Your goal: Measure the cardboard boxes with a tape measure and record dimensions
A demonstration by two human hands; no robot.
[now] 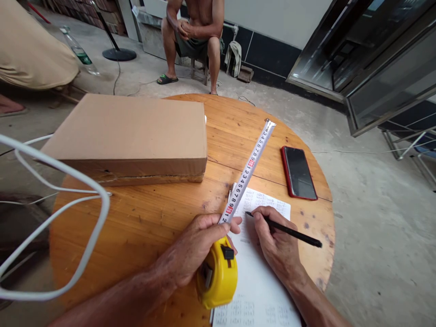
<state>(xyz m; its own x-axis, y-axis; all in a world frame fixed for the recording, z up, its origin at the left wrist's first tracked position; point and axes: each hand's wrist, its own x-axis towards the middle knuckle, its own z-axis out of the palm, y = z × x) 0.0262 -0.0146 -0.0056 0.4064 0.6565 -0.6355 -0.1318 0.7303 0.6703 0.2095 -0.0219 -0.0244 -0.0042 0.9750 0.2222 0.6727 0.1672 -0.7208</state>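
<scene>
My left hand [200,240] is closed around a yellow tape measure [221,281], thumb and fingers pinching the white blade near the case. The blade [248,170] sticks out up and to the right, its metal hook at the far end. A black pen [294,234] sits in the grip of my right hand [277,240], its tip at the paper. Under both hands lies a white notepad [259,290] with several rows of handwritten figures. Part of the page is hidden by the tape measure and my hands.
On the round wooden table [163,200] are a closed cardboard box [136,131] and a red-cased phone [299,172]. A white cable [98,227] loops in at left. Beyond the table a person [194,32] sits on a stool; a plastic bottle [80,52] is at upper left.
</scene>
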